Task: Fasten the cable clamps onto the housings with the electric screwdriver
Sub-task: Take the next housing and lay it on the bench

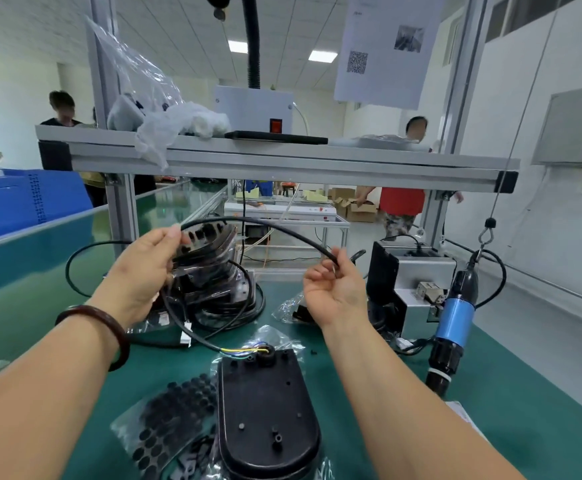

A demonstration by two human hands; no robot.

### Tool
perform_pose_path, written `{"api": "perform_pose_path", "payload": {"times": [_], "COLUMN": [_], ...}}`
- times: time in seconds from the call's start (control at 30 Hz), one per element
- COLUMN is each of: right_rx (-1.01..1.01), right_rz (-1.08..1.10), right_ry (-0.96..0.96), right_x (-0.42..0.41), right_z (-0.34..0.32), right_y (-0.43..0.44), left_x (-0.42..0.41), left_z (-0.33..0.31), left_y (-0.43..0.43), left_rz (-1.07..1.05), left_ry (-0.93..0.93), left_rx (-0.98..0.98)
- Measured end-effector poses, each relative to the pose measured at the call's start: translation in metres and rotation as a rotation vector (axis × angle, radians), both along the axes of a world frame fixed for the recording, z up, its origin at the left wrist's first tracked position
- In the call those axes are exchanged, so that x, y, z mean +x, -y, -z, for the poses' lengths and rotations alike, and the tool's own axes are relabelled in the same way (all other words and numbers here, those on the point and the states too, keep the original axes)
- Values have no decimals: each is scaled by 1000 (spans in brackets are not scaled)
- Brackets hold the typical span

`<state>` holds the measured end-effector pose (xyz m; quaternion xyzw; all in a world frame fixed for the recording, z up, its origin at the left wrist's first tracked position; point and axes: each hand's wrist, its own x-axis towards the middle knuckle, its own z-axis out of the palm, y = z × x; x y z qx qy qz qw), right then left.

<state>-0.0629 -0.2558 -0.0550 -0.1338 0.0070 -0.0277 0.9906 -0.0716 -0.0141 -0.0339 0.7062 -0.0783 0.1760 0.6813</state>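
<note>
A black oval housing (265,407) lies on the green mat in front of me, with a cable's coloured wire ends at its top opening. My left hand (145,268) grips another black housing (206,244) lifted above a stack of bagged housings (220,289). A black cable (275,228) arcs from that lifted housing to my right hand (334,289), which pinches it near its end. The blue and black electric screwdriver (454,320) hangs on a hook and wire at the right, untouched.
A bag of black round pads (175,410) lies left of the near housing. A small clear bag (289,308) sits under my right hand. A grey screw feeder box (417,271) stands at the right. An aluminium shelf (282,157) crosses overhead. People stand beyond the bench.
</note>
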Motion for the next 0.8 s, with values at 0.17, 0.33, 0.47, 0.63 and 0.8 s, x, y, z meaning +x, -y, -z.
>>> {"api": "perform_pose_path", "payload": {"times": [0.17, 0.33, 0.47, 0.63, 0.8], "right_rx": [-155, -283, -509, -533, -451], "right_rz": [9, -144, -75, -2, 101], "right_ry": [149, 317, 267, 166, 85], "right_x": [-3, -8, -7, 1, 2], "right_z": [-9, -22, -34, -49, -66], "right_y": [-5, -21, -10, 8, 35], "left_x": [9, -3, 1, 9, 6], "left_z": [-5, -25, -48, -64, -80], "left_y": [9, 69, 64, 44, 35], "left_rz": [-561, -368, -174, -413, -488], "left_ry": [137, 491, 561, 782, 848], "left_rx": [862, 1249, 1153, 1282, 1344]}}
